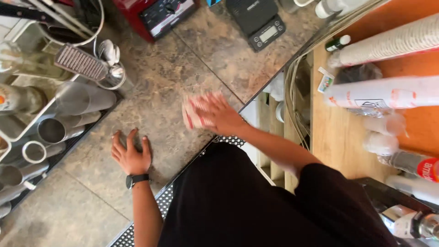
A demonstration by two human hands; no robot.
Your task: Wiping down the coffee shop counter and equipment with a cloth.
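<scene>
My left hand (pixel 130 155) lies flat on the mottled stone counter (pixel 183 77), palm down, fingers spread and pressing on nothing but the surface; a black wristwatch (pixel 136 179) sits on that wrist. A little further out, my right hand (pixel 217 114) grips a red-and-white paper cup (pixel 194 114) from the side, fingers wrapped round it, just above the counter near its edge; both are blurred, so I cannot tell how tight the grip is. I judge this the carrying step, the cup in mid-travel; any setting down would call for a level base and a slow release. To my left steel shakers (pixel 55 130) lie in a rack; to my right sleeved cup stacks (pixel 388 91) rest on a wooden shelf; furthest off stands a black digital scale (pixel 258 20).
</scene>
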